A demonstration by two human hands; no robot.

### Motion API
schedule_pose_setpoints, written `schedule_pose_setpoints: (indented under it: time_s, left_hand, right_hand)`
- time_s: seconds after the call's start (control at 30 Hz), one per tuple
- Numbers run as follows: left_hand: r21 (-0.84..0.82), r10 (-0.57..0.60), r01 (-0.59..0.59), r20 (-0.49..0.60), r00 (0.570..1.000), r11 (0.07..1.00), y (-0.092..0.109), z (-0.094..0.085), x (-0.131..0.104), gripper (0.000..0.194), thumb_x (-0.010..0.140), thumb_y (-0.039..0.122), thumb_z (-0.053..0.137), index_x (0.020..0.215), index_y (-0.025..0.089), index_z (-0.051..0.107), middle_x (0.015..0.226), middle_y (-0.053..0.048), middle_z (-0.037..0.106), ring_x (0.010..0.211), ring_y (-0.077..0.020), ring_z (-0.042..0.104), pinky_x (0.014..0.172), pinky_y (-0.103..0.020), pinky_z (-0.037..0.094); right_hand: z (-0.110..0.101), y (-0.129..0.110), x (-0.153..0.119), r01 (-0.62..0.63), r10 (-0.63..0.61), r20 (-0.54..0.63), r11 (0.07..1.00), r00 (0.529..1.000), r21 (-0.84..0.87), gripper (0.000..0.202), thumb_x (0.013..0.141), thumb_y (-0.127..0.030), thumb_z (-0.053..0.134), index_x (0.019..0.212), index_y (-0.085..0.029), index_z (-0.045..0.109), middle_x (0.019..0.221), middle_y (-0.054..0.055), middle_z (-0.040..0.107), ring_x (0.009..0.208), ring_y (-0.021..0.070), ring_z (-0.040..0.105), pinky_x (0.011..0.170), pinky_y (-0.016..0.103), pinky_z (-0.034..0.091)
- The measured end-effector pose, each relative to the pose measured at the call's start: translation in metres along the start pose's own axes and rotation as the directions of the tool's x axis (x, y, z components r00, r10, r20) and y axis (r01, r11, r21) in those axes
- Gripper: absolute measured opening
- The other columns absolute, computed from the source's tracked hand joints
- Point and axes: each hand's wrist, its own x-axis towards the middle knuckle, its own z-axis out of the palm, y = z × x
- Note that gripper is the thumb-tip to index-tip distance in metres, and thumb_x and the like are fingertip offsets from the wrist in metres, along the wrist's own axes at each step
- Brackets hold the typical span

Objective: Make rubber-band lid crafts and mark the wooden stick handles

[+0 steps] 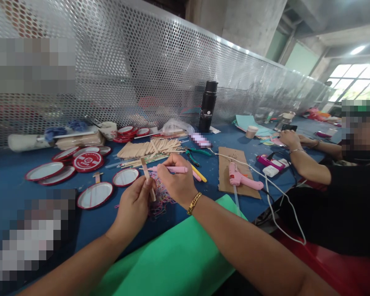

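My left hand (133, 207) pinches a wooden craft stick (145, 169), held up at a tilt, with a pinkish band on its upper part. In my right hand (179, 186) is a pink marker (179, 169), gripped like a pen, its tip pointing left at the stick. Whether tip and stick touch, I cannot tell. Beneath my hands lies a pile of colourful rubber bands (165, 195). Just behind them are many loose craft sticks (135, 150). A yellow marker (200, 173) lies to the right of my right hand.
Red-rimmed jar lids (95, 195) lie at left. A pink glue gun (239, 176) rests on cardboard (224, 164), near a purple power strip (273, 163) and white cable. Green-handled pliers (200, 151) and a black bottle (208, 109) stand farther back. A co-worker's hand (291, 139) is at right.
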Motion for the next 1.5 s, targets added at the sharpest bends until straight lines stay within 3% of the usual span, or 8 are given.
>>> schedule_pose_setpoints:
  time_s: [0.27,0.5,0.77,1.0,1.17,1.33,1.5]
  left_hand:
    - [0.007,0.007,-0.007,0.005,1.000,1.000,-0.0009,-0.0006,-0.0001,0.037,0.091,0.049,0.049,0.063,0.025,0.048,0.053,0.005,0.044,0.049,-0.0157,0.039,0.048,-0.028,0.033]
    - [-0.017,-0.016,0.016,0.005,1.000,1.000,0.0006,-0.0001,0.0001,0.037,0.090,0.053,0.048,0.066,0.025,0.051,0.052,0.005,0.043,0.048,-0.0160,0.038,0.046,-0.028,0.032]
    - [-0.009,0.005,-0.005,0.003,1.000,1.000,0.0023,0.0003,0.0001,0.039,0.090,0.053,0.049,0.063,0.025,0.050,0.052,0.005,0.045,0.047,-0.0153,0.038,0.046,-0.027,0.033]
    - [-0.018,-0.016,0.016,0.000,1.000,1.000,-0.0005,0.0003,-0.0002,0.037,0.091,0.051,0.048,0.064,0.025,0.049,0.052,0.005,0.045,0.048,-0.0153,0.040,0.046,-0.027,0.033]
    - [-0.004,0.003,-0.003,-0.002,1.000,1.000,0.0023,0.0004,-0.0002,0.037,0.090,0.051,0.049,0.063,0.025,0.049,0.052,0.004,0.045,0.048,-0.0159,0.039,0.047,-0.028,0.033]
    - [0.004,-0.003,0.003,-0.004,1.000,1.000,0.0008,0.0001,-0.0002,0.040,0.090,0.054,0.048,0.063,0.025,0.049,0.052,0.004,0.045,0.049,-0.0166,0.040,0.048,-0.028,0.033]
    - [0.010,0.015,-0.015,0.002,1.000,1.000,0.0013,-0.0003,-0.0006,0.040,0.090,0.054,0.049,0.062,0.026,0.048,0.052,0.004,0.044,0.049,-0.0163,0.040,0.047,-0.028,0.033]
  right_hand:
    - [0.0016,0.0002,-0.0015,0.026,-0.028,0.028,0.997,0.999,0.075,0.018,0.077,-0.027,0.062,0.061,-0.024,0.052,0.056,-0.006,0.056,0.056,0.0140,0.053,0.057,0.027,0.044]
    - [-0.0001,0.0005,-0.0001,0.003,-0.003,-0.008,1.000,1.000,-0.011,0.019,0.078,-0.029,0.062,0.061,-0.024,0.053,0.058,-0.005,0.058,0.058,0.0143,0.055,0.059,0.027,0.045]
    - [0.0022,0.0049,-0.0013,0.011,-0.012,0.058,1.000,0.998,0.006,0.019,0.078,-0.032,0.062,0.063,-0.024,0.052,0.058,-0.005,0.057,0.056,0.0143,0.055,0.057,0.027,0.043]
    - [-0.0001,0.0008,-0.0005,0.008,-0.008,-0.009,1.000,1.000,0.006,0.020,0.077,-0.028,0.062,0.060,-0.024,0.053,0.058,-0.005,0.057,0.058,0.0143,0.054,0.059,0.027,0.044]
    - [0.0011,0.0009,-0.0015,0.016,-0.018,0.041,0.999,0.999,0.030,0.020,0.078,-0.030,0.063,0.062,-0.024,0.053,0.057,-0.006,0.056,0.055,0.0139,0.054,0.056,0.027,0.043]
    - [0.0001,0.0029,-0.0001,0.019,-0.019,-0.004,0.999,1.000,-0.026,0.021,0.078,-0.030,0.062,0.060,-0.024,0.052,0.058,-0.005,0.058,0.059,0.0147,0.056,0.059,0.027,0.044]
    - [0.0009,0.0015,-0.0009,0.002,-0.003,0.026,1.000,1.000,0.025,0.020,0.078,-0.032,0.062,0.062,-0.024,0.052,0.057,-0.006,0.056,0.055,0.0139,0.054,0.057,0.027,0.044]
